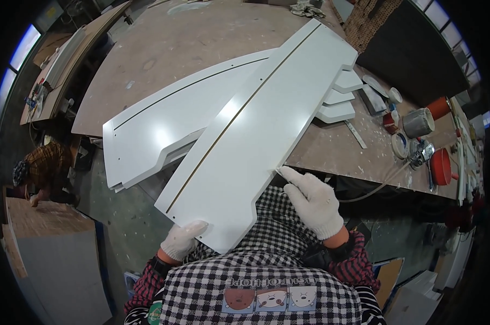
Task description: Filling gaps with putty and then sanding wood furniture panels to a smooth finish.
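Observation:
A long white panel [266,119] with a dark groove along one side lies slantwise, its near end sticking out over the table edge toward me. My left hand [183,239], in a white knitted glove, grips the near left corner, thumb on top and the other fingers hidden underneath. Gloved in the same way, my right hand [312,203] is at the panel's right edge. Its forefinger is stretched out and touches that edge, with the thumb apart from it; the remaining fingers are partly hidden. Under the held panel rests a similar white panel [147,116], its left end overhanging the table.
More white panel ends [337,111] stick out at the right on the brown worktable [164,38]. Beyond them stand a grey pot [418,123], a red bucket [441,167] and a tape roll [400,145]. Another person [44,168] bends over boards at far left.

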{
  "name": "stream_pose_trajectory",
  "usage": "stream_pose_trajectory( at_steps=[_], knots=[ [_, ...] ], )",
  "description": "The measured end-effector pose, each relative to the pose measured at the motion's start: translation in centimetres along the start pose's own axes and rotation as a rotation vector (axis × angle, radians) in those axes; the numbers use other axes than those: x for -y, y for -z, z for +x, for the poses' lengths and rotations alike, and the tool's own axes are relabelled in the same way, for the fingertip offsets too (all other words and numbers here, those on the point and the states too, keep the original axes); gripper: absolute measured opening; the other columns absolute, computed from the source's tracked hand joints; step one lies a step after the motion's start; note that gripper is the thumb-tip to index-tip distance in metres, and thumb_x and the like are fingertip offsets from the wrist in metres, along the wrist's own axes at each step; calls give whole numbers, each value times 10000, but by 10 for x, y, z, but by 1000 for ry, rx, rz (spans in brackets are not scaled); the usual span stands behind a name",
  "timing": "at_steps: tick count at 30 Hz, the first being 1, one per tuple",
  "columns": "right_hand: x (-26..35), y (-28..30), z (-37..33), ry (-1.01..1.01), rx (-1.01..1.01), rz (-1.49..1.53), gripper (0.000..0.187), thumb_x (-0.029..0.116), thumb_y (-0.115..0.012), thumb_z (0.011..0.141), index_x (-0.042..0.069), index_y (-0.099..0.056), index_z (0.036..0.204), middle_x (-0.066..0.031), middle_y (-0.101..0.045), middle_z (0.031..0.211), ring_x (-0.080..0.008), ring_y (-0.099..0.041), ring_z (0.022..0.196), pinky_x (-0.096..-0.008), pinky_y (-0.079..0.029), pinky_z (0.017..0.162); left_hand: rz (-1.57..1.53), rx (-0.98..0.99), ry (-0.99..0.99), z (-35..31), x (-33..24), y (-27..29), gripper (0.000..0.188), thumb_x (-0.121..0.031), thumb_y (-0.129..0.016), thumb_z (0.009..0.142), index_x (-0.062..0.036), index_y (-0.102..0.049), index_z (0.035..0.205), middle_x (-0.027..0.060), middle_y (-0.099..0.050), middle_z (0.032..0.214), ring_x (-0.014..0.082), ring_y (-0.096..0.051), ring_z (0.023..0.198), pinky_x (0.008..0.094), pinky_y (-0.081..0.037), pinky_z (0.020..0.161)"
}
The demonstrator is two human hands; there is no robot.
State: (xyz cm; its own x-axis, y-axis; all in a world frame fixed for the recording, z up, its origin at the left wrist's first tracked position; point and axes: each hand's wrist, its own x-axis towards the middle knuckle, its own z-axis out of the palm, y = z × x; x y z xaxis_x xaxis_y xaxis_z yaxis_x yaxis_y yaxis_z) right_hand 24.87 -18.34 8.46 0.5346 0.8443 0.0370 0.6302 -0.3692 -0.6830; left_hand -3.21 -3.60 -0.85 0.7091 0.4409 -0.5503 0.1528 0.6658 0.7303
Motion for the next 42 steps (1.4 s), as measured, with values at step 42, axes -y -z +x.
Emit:
stream_pose_trajectory(
  at_steps=[42],
  knots=[
    [-15,-14,-3,2,61,-17,318,230,-565,882,183,-601,1195,-99,-582,775,-275,-594,718,-369,-484,651,-45,-4,-39,6,6,-1,217,-107,-561,911,32,-615,1068,83,-649,1021,153,-604,928,266,-467,809]
  ],
)
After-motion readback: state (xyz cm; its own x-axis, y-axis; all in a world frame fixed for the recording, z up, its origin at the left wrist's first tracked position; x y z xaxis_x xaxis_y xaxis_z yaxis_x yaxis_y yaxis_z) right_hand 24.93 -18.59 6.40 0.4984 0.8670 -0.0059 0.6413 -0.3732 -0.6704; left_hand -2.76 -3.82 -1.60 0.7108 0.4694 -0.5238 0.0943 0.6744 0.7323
